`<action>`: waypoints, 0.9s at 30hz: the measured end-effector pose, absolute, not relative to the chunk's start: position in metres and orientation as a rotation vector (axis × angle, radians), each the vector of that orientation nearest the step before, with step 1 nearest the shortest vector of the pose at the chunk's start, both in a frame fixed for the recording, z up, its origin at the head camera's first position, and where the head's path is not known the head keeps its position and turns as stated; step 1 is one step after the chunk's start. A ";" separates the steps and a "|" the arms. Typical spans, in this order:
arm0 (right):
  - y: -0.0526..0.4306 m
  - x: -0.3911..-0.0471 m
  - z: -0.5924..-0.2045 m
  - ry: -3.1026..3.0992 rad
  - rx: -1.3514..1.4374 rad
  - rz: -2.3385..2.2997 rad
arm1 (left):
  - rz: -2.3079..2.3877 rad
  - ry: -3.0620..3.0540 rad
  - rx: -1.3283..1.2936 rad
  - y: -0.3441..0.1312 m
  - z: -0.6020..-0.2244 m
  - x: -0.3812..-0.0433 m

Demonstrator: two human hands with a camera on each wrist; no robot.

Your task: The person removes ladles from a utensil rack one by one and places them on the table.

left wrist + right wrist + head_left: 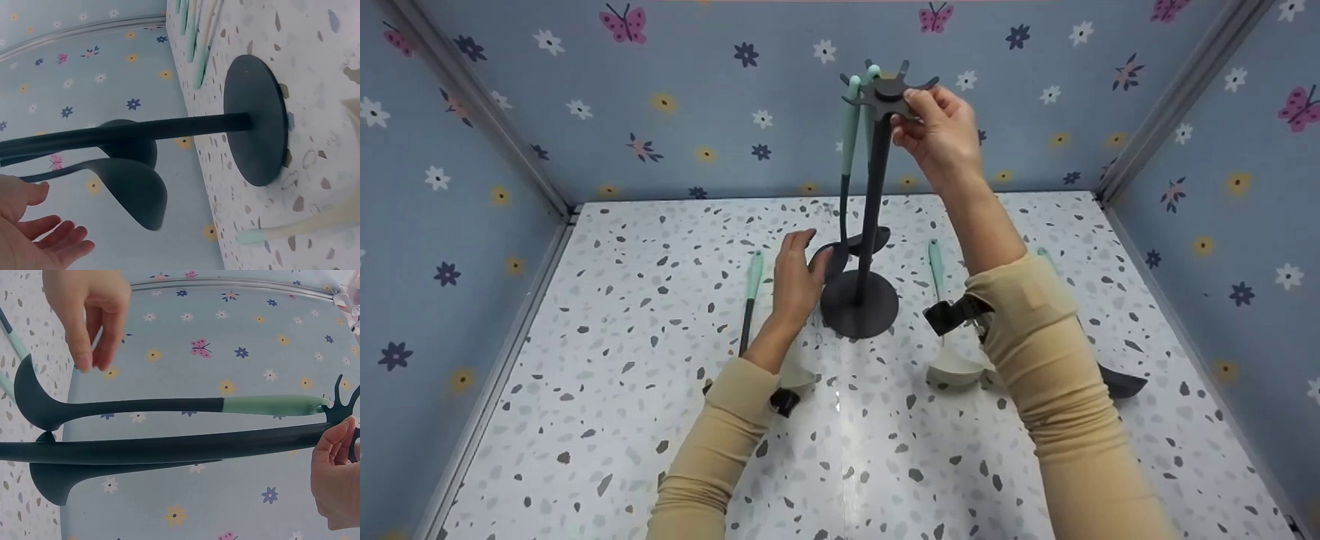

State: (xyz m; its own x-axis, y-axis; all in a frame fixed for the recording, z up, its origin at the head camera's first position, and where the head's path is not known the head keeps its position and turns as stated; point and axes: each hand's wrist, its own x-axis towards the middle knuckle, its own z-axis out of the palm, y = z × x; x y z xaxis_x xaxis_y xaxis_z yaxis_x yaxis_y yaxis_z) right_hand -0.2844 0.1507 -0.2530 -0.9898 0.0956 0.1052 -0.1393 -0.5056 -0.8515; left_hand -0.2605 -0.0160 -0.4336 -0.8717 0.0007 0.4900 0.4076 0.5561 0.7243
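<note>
A dark utensil stand point(874, 195) rises from its round base point(859, 304) in the middle of the table. My right hand point(949, 135) pinches one of the hooks on its top ring point(889, 88) between thumb and fingers. Two dark ladle-like utensils with mint handles hang from the ring's left side; the nearer ladle point(36, 394) and the other ladle point(53, 481) both show in the right wrist view. Beside the nearer ladle's bowl is my left hand point(796, 281), fingers extended and thumb apart, holding nothing. In the left wrist view its fingertips point toward that bowl.
On the speckled table point(840, 465), a mint-handled utensil point(754, 277) with a dark shaft lies left of the stand, partly behind my left arm. A cream-headed utensil point(952, 367) and a dark-headed one point(1121, 382) lie at right. Flowered panels point(697, 112) enclose the back and sides.
</note>
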 end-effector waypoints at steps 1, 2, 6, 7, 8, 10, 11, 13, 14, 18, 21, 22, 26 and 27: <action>0.151 -0.284 -0.253 -1.482 0.066 2.616 | -1.275 -2.330 -0.350 -0.014 -0.432 -0.261; 0.151 -0.285 -0.253 -1.479 0.064 2.619 | -1.293 -2.302 -0.369 -0.011 -0.431 -0.263; 0.150 -0.285 -0.252 -1.467 0.058 2.632 | -1.349 -2.195 -0.426 -0.003 -0.426 -0.268; 0.150 -0.285 -0.252 -1.466 0.058 2.631 | -1.366 -2.171 -0.435 -0.001 -0.425 -0.269; 0.150 -0.285 -0.252 -1.465 0.063 2.632 | -1.380 -2.148 -0.443 0.000 -0.424 -0.271; 0.151 -0.285 -0.252 -1.462 0.073 2.634 | -1.403 -2.116 -0.450 0.003 -0.423 -0.274; 0.150 -0.285 -0.252 -1.460 0.078 2.636 | -1.415 -2.106 -0.449 0.004 -0.422 -0.276; 0.151 -0.285 -0.252 -1.457 0.085 2.640 | -1.426 -2.097 -0.441 0.007 -0.421 -0.278; 0.151 -0.285 -0.252 -1.455 0.089 2.642 | -1.428 -2.098 -0.436 0.008 -0.421 -0.279; 0.151 -0.286 -0.252 -1.449 0.078 2.649 | -1.450 -2.102 -0.425 0.011 -0.421 -0.282; 0.151 -0.285 -0.252 -1.444 0.073 2.653 | -1.506 -2.084 -0.435 0.012 -0.422 -0.285; 0.151 -0.285 -0.251 -1.444 0.072 2.652 | -1.529 -2.072 -0.442 0.013 -0.422 -0.285; 0.151 -0.285 -0.251 -1.448 0.070 2.646 | -1.601 -2.022 -0.467 0.014 -0.423 -0.287; 0.151 -0.285 -0.251 -1.451 0.071 2.644 | -1.605 -2.013 -0.471 0.015 -0.423 -0.287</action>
